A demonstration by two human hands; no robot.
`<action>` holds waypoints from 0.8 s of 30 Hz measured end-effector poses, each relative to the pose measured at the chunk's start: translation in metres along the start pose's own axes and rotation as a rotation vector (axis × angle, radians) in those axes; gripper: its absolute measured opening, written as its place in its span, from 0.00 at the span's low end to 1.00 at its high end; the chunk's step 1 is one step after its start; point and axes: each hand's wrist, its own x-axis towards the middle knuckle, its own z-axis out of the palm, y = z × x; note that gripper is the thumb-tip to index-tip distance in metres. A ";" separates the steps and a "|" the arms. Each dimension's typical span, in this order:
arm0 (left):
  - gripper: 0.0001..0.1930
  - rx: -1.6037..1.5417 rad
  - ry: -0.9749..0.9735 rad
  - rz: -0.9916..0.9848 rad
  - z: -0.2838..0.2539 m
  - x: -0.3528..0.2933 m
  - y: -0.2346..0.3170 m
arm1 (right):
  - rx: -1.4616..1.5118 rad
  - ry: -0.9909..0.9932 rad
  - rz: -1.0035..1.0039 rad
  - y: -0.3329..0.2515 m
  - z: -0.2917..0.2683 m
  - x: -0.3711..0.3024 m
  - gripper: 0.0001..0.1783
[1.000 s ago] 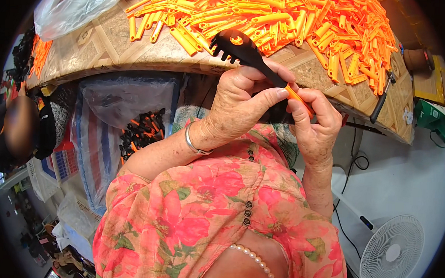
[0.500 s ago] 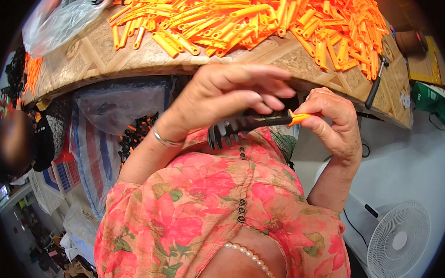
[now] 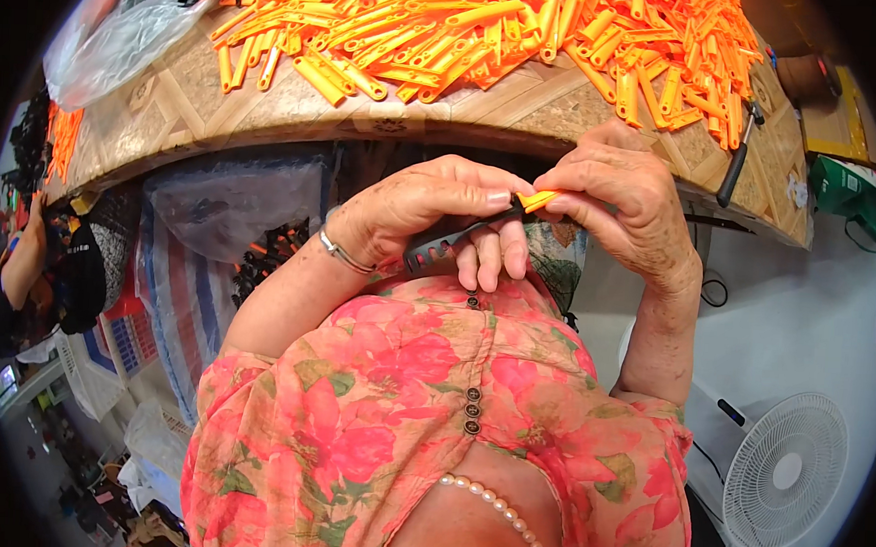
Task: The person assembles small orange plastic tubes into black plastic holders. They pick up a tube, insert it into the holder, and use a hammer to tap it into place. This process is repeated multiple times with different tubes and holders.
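My left hand (image 3: 426,203) is closed around a black toothed utensil (image 3: 437,242) that looks like a pasta server. Its thumb lies on top near the narrow end, and the fingers curl beneath. Much of the utensil is hidden by this hand. A short orange handle piece (image 3: 537,200) sits at the narrow end, touching the black shaft. Thumb and forefinger of my right hand (image 3: 625,199) pinch that orange piece, covering its far part. Both hands are in front of my chest, just short of the table edge.
A big heap of orange handles (image 3: 448,39) covers the table's (image 3: 220,112) far side. A black-handled tool (image 3: 739,164) lies at its right edge. Clear plastic bags (image 3: 125,50) rest at the left. Another person's arm (image 3: 26,256) shows far left, and a white fan (image 3: 786,472) stands lower right.
My left hand, loose above the black utensil before, has closed around it. The utensil and orange handle piece have moved left and toward the table, with my right hand still pinching the orange piece.
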 end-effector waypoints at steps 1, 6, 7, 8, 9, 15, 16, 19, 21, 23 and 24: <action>0.21 0.008 0.000 -0.001 -0.002 0.001 -0.002 | -0.026 0.009 -0.005 0.001 0.001 -0.001 0.09; 0.15 0.116 0.194 0.101 0.004 0.007 -0.012 | -0.314 0.138 -0.069 0.005 -0.005 0.003 0.13; 0.15 0.203 0.272 0.099 0.008 0.006 -0.008 | -0.385 0.286 0.042 0.012 -0.007 -0.003 0.14; 0.14 0.288 0.352 0.098 0.011 0.006 -0.004 | -0.453 0.434 0.152 0.023 -0.013 -0.015 0.15; 0.14 0.375 0.434 0.094 0.013 0.006 -0.002 | -0.510 0.578 0.230 0.038 -0.023 -0.024 0.16; 0.13 0.386 0.552 0.265 0.002 0.018 -0.013 | -0.971 0.529 0.823 0.143 -0.075 -0.111 0.24; 0.13 0.370 0.574 0.255 0.004 0.019 -0.013 | -0.907 0.522 0.883 0.146 -0.077 -0.110 0.25; 0.13 0.323 0.623 0.238 0.008 0.023 -0.011 | -0.729 0.469 1.023 0.142 -0.088 -0.104 0.28; 0.13 0.281 0.652 0.228 0.012 0.027 -0.010 | -0.636 0.404 1.066 0.144 -0.102 -0.108 0.28; 0.13 0.229 0.674 0.211 0.016 0.029 -0.006 | -0.576 0.471 0.990 0.157 -0.112 -0.131 0.29; 0.12 0.193 0.673 0.211 0.018 0.030 -0.005 | -0.500 0.532 0.969 0.163 -0.116 -0.145 0.30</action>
